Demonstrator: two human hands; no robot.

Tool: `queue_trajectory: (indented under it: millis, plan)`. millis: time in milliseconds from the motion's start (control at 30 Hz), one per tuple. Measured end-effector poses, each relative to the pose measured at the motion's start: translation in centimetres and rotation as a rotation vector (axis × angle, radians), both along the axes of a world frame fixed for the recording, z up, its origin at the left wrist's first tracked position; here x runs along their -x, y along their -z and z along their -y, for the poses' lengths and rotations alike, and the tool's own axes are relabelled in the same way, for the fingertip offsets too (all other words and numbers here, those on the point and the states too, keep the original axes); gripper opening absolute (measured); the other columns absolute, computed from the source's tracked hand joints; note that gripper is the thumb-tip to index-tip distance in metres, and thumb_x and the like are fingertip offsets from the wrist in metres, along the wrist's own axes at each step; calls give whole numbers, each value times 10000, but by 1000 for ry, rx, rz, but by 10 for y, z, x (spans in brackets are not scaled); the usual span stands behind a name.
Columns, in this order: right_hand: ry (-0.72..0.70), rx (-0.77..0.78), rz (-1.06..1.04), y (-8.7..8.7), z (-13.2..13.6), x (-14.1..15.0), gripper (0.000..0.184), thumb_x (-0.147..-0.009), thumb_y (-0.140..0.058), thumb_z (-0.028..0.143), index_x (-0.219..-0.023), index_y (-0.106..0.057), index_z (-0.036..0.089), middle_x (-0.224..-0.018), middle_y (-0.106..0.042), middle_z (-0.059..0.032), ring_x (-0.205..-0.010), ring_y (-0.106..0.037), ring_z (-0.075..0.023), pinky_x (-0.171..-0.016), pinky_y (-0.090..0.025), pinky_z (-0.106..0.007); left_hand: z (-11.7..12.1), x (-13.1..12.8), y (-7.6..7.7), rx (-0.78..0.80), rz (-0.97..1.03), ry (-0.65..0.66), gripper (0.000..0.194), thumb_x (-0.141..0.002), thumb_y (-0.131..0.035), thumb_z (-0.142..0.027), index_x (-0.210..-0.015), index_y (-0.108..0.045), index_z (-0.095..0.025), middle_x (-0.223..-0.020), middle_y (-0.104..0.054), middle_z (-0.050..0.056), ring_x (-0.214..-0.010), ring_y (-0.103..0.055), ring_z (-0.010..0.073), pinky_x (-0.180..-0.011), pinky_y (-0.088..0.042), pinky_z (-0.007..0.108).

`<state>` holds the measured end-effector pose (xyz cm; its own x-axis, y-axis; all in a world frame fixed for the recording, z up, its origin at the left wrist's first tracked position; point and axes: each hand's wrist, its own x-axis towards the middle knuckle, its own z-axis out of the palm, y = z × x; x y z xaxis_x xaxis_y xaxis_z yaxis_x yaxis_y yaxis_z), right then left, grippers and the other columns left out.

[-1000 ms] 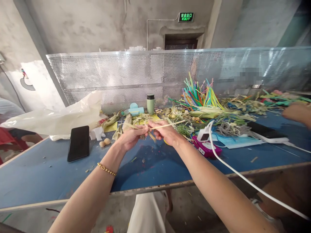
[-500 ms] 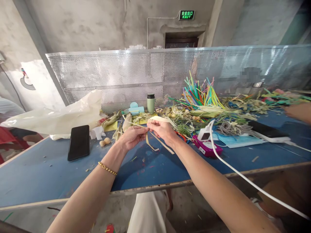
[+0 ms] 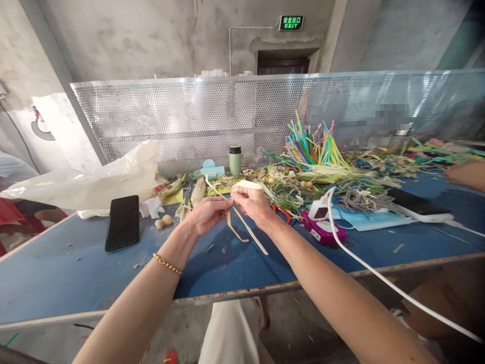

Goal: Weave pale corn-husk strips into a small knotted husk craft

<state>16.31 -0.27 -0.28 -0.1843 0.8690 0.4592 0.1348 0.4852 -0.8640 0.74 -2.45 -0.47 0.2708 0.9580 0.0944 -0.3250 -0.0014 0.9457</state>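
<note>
Above the blue table, my left hand (image 3: 210,216) and my right hand (image 3: 250,203) meet fingertip to fingertip in a pinch. Between them runs a long pale strip (image 3: 252,235) that looks like corn husk, slanting from upper left to lower right. A thinner curled strip (image 3: 235,232) hangs below the fingertips. From behind my right hand sticks out a wider pale piece (image 3: 248,184), apparently husk as well. The fingers hide where these pieces cross, so I cannot tell whether they are knotted.
A black phone (image 3: 123,222) and two small round beige balls (image 3: 163,221) lie left. Behind are a green bottle (image 3: 235,162), husk scraps and colourful stems (image 3: 312,144). At right are scissors (image 3: 282,215), a purple device (image 3: 324,230), a white cable (image 3: 364,265) and another person's arm (image 3: 466,174).
The long strip has turned steeper: its upper end has shifted right and its lower end has come down toward me. Both hands stay pinched in nearly the same place.
</note>
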Motion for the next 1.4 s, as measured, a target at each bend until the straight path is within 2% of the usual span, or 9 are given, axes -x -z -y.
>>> queue_trajectory:
  millis: [233,600,733,867,1033,1100,1200,1300,1400]
  plan:
    - [2,35,-10,-2,4,1,276,-798,-616,335,-578,-510,207,-443,-417,55,-423,-349,-88,-443,-270,-234,1,-2,0,-26,-18,-2,160,-735,-751,-124,-600,-669,-147,-577,-584,38,-559,-523,124,-570,-443,265]
    - [2,32,-23,-2,3,1,276,-796,-640,327,-579,-515,210,-447,-429,51,-397,-349,-80,-401,-265,-229,1,-3,0,-11,-23,-7,196,-721,-769,-97,-565,-657,-132,-577,-579,36,-543,-528,110,-580,-455,266]
    - [32,39,-42,-3,2,-2,293,-828,-671,403,-640,-577,200,-488,-498,36,-387,-382,-81,-386,-288,-230,-5,0,2,30,-29,-102,152,-706,-810,-120,-604,-697,-109,-585,-599,40,-527,-519,85,-538,-421,227]
    - [39,-43,96,-5,3,-4,409,-899,-624,484,-630,-636,176,-534,-601,-14,-393,-452,-95,-423,-346,-247,-9,4,5,35,-72,-174,206,-664,-855,-151,-572,-674,-118,-534,-564,16,-473,-473,65,-461,-337,203]
    - [12,-185,249,-3,1,-2,173,-813,-733,290,-691,-735,167,-687,-726,-45,-630,-635,-163,-595,-442,-258,-4,-1,9,-38,-206,-50,208,-606,-866,-135,-539,-670,-113,-505,-559,12,-456,-469,66,-464,-342,218]
    - [-8,-163,282,-2,-1,-2,86,-778,-738,213,-704,-746,169,-685,-729,-39,-667,-649,-174,-615,-449,-258,-1,-3,9,-56,-233,-22,183,-590,-856,-118,-537,-682,-112,-492,-552,4,-452,-453,61,-464,-336,220]
    - [2,-167,264,-2,-1,-2,83,-761,-705,141,-685,-723,170,-684,-720,-27,-660,-634,-159,-623,-447,-253,2,-3,5,-43,-235,-6,210,-567,-870,-124,-517,-667,-117,-493,-537,-6,-455,-440,55,-462,-324,220]
    - [53,-216,213,-4,-1,-4,100,-772,-679,137,-679,-683,174,-691,-704,-21,-656,-621,-148,-644,-454,-253,1,-1,2,-39,-238,-33,211,-581,-888,-161,-545,-686,-111,-503,-537,-3,-454,-443,57,-458,-309,224]
    - [89,-187,155,-4,-2,-5,97,-822,-651,201,-728,-646,178,-661,-668,-9,-571,-581,-131,-584,-435,-247,-3,1,2,-21,-208,-140,179,-618,-889,-202,-637,-744,-99,-546,-594,24,-458,-451,58,-456,-299,226]
